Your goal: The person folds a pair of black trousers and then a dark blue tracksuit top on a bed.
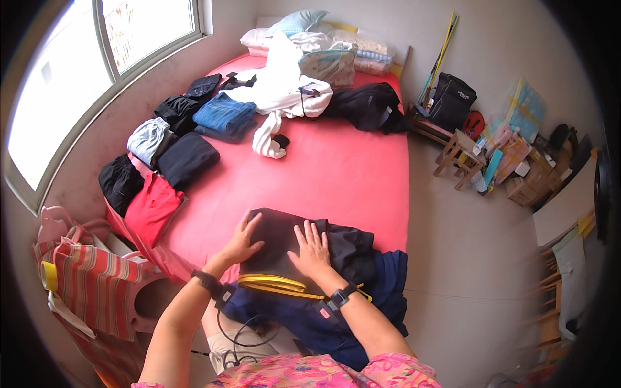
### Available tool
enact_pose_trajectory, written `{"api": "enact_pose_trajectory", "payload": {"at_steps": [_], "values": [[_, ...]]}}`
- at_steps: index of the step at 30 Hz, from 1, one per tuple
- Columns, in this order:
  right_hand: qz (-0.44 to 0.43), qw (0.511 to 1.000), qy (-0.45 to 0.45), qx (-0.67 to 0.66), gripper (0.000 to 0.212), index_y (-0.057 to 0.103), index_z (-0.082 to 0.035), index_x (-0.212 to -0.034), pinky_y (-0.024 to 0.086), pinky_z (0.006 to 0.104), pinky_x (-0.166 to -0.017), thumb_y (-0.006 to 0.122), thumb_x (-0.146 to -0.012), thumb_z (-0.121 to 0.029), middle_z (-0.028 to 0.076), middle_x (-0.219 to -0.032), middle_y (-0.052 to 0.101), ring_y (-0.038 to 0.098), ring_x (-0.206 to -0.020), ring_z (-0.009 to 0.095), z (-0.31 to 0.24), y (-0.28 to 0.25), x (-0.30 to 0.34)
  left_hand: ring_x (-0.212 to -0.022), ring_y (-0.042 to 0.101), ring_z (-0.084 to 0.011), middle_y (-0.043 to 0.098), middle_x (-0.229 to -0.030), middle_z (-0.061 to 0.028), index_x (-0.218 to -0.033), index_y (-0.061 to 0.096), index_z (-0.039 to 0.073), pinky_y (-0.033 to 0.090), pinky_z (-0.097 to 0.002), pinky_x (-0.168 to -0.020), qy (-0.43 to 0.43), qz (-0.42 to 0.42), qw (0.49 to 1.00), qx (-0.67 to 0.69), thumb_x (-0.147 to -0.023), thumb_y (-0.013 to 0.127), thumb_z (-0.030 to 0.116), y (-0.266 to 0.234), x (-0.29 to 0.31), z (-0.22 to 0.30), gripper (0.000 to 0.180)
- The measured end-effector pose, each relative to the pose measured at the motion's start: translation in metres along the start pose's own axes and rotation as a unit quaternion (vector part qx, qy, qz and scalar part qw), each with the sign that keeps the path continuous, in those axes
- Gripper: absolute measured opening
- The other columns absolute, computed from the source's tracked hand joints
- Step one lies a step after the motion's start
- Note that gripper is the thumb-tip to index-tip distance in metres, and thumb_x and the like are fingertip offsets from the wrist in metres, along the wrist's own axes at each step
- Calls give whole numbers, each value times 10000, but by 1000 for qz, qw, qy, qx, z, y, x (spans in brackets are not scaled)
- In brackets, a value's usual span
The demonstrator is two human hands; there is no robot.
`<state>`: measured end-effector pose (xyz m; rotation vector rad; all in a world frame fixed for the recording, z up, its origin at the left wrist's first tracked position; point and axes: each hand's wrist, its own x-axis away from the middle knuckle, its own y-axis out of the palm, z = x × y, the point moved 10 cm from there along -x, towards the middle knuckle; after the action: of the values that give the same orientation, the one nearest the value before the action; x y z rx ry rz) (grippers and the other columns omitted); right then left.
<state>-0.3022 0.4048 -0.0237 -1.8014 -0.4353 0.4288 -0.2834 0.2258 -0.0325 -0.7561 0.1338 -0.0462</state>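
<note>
A black folded garment (275, 226) lies near the front edge of the bed. My left hand (242, 240) rests at its left edge with the fingers apart. On top of the cloth, my right hand (312, 252) lies flat with fingers stretched out. More bunched black cloth (352, 249) extends to the right of that hand. A looped yellow strap or cord (268, 282) lies along the near side of the garment. Navy blue cloth (388, 284) spreads beneath and in front of the black one. Both wrists carry dark bands with small devices.
Folded jeans (225, 115), a red garment (152, 204) and dark clothes line the left side of the pink-covered bed (310, 184). A white garment (281, 71) lies farther back. A striped-cloth-draped pink chair (97, 271) stands left; a wooden stool (460, 155) stands right.
</note>
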Motion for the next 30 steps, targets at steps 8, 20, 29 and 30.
{"api": "enact_pose_trajectory", "payload": {"at_steps": [8, 20, 29, 30], "values": [[2, 994, -9, -106, 716, 292, 17, -1382, 216, 418, -1105, 570, -850, -374, 239, -1446, 256, 242, -1356, 339, -29, 15, 47, -906, 618, -234, 595, -1095, -170, -1269, 395, -33, 518, -363, -810, -304, -105, 940, 112, -832, 669, 262, 5, 42, -44, 595], [83, 979, -42, -179, 673, 347, -7, -1368, 233, 393, -1102, 542, -868, -414, 223, -1431, 302, 267, -1347, 332, -19, 12, 49, -991, 577, -178, 597, -1097, -111, -1242, 441, -39, 454, -294, -910, -195, -67, 888, 410, -858, 568, 43, 12, 38, 19, 413], [-1, 857, 52, -513, 494, 391, -48, -1359, 307, 319, -1056, 460, -946, -310, 184, -1388, 395, 391, -1279, 283, 18, 14, 50, -877, 610, -163, 608, -1017, -121, -1196, 464, -46, 524, -285, -708, -160, -73, 966, 189, -861, 588, 188, 1, -3, 138, 427], [-9, 796, 59, -603, 469, 387, -35, -1359, 325, 306, -1041, 436, -961, -279, 174, -1364, 434, 432, -1253, 264, 23, 16, 54, -876, 615, -165, 611, -1004, -127, -1202, 458, -43, 533, -290, -685, -154, -77, 970, 172, -870, 598, 223, 7, -7, 154, 448]]}}
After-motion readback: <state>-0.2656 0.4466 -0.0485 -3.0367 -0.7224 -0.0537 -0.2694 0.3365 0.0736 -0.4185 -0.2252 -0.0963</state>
